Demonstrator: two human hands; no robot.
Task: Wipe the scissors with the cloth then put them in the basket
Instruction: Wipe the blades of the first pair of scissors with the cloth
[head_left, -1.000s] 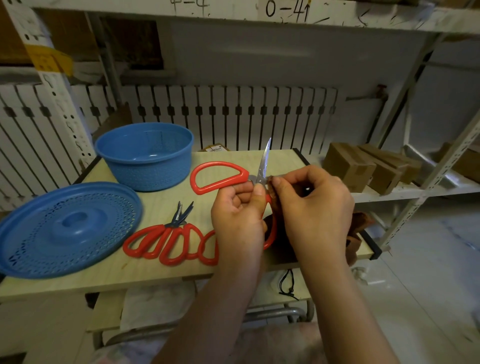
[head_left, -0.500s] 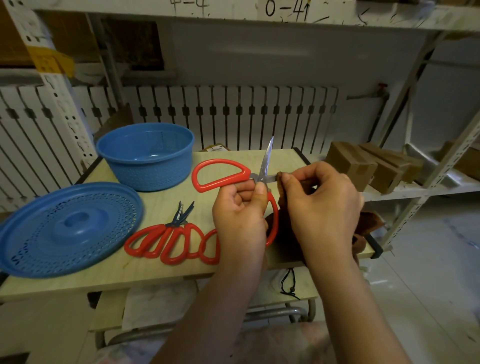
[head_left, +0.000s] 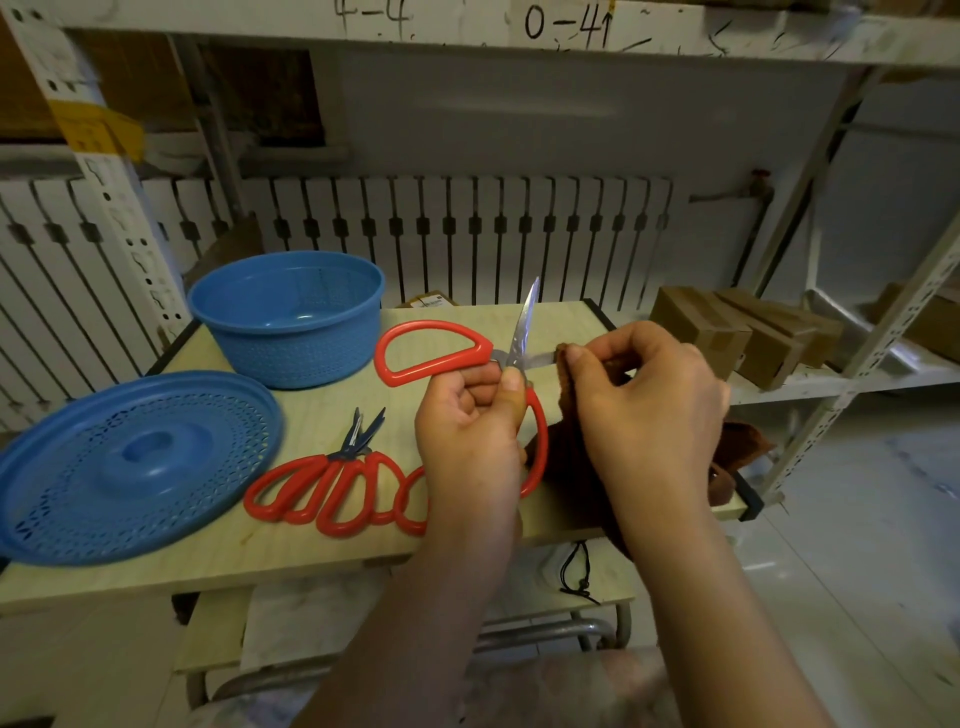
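Now wiping | left hand grips open scissors steady | right hand pinches cloth round blade | basket left of scissors, ready

The scene is dim and warm-toned, lit softly from above and from the right, where the pale floor is the brightest area. The corners fall off into darkness, strongest at lower left. No hard shadows show; the tabletop carries only faint, diffuse shade beneath the blue lid. A small glint runs along the upright scissor blade. Wide-angle distortion bends the shelf uprights and the radiator outward toward the edges. The centre is fairly sharp, while the forearms at the bottom edge are soft and smeared. The dark brown cloth loses all texture in shade.
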